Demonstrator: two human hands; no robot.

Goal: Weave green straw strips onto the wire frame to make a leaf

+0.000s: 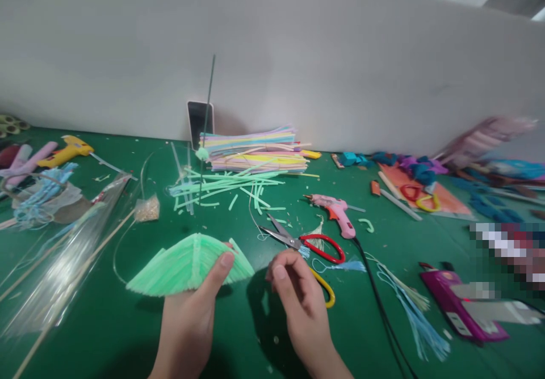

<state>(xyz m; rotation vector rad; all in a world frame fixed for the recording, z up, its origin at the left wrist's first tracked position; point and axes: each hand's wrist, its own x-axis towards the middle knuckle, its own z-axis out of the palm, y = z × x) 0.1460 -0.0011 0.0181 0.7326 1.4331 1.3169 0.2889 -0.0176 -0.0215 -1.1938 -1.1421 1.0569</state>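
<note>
A light green, fan-shaped piece of fuzzy strips (170, 268) is gripped by my left hand (191, 316), whose thumb presses on its front right of the centre rib. To its right, my right hand (304, 311) hovers over the table, thumb and fingers curled together; anything between the fingertips is too small to make out. Just beyond that hand lie red-handled scissors (323, 247), blades partly apart. Part of a yellow handle (327, 288) shows beside its knuckles. Loose green strips (230, 186) lie behind the fan.
Behind are a bundle of coloured strips (255, 151), a phone (200, 121) and an upright thin stick (209, 95). A pink glue gun (336, 211) with black cord, tassels (413, 311) and a purple device (453, 305) are right. Clear plastic wrap (80, 254) and a yellow glue gun (70, 149) lie left.
</note>
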